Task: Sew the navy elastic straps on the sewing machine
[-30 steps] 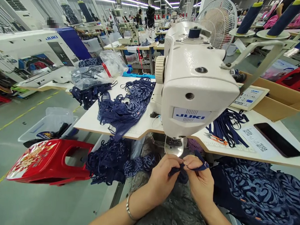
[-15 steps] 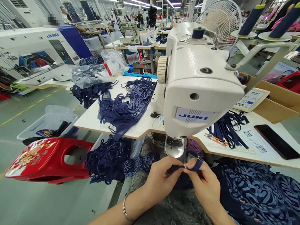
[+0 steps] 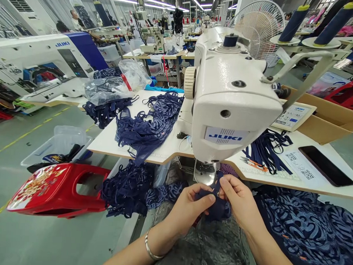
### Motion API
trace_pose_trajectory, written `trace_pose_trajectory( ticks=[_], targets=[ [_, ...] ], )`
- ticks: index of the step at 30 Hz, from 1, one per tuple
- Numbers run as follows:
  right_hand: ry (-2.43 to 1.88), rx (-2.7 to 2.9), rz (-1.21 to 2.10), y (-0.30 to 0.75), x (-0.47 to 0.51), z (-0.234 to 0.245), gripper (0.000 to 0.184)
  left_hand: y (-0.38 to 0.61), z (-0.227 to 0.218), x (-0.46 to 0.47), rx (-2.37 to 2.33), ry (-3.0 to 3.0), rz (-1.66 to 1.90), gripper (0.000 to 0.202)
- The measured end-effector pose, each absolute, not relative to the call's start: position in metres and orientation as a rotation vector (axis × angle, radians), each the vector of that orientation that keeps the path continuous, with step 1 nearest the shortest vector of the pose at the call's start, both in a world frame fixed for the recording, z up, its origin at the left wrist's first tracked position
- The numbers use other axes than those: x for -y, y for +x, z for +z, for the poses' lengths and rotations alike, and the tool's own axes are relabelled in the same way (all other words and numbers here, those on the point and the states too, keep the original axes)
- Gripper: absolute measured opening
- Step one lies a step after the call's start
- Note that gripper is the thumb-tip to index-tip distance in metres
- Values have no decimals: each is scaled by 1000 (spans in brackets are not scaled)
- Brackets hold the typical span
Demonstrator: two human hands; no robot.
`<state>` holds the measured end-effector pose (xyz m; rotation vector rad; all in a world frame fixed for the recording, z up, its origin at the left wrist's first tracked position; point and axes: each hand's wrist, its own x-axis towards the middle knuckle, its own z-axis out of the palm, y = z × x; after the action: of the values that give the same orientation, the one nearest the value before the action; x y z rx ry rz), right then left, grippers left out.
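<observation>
Just below the presser foot area of a white sewing machine (image 3: 232,103), my left hand (image 3: 191,208) is closed on a dark navy piece of fabric (image 3: 217,210) that looks like part of a bra. My right hand (image 3: 238,196) pinches a narrow navy strap (image 3: 217,184) at the upper end of that piece. The fingertips of both hands are close together. Patterned fabric shows below the right fingers, and the rest of the piece is hidden by the hands. A shiny metal plate (image 3: 204,172) of the machine lies just beyond the left fingers.
Navy lace garments (image 3: 153,124) lie left on the white table (image 3: 103,147); another pile (image 3: 129,189) hangs lower. To the right are navy straps (image 3: 270,149), orange-handled snips (image 3: 255,163), a phone (image 3: 326,166) and patterned fabric (image 3: 309,230). A red stool (image 3: 61,190) stands left.
Both hands have shifted their grip. The right hand has risen slightly and now pinches the strap higher up, while the left thumb lies over the fabric. More of the navy fabric shows below.
</observation>
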<state>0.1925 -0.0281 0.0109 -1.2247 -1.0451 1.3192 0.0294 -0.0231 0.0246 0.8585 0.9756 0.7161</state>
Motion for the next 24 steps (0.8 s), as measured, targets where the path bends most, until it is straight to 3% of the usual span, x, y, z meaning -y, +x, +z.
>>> trace_pose_trajectory(
  ticks=[9,17,24],
  targets=[
    [-1186,1302,1326,197,36,18,20,31,32,26,-1058,1019,774,31],
    [-1169,1456,787,190,44,15,7,36,33,28,-1149,1319,906,14],
    [-1099,1427,800,187,45,3,14,32,27,27,-1200,1539,1005,11]
  ],
)
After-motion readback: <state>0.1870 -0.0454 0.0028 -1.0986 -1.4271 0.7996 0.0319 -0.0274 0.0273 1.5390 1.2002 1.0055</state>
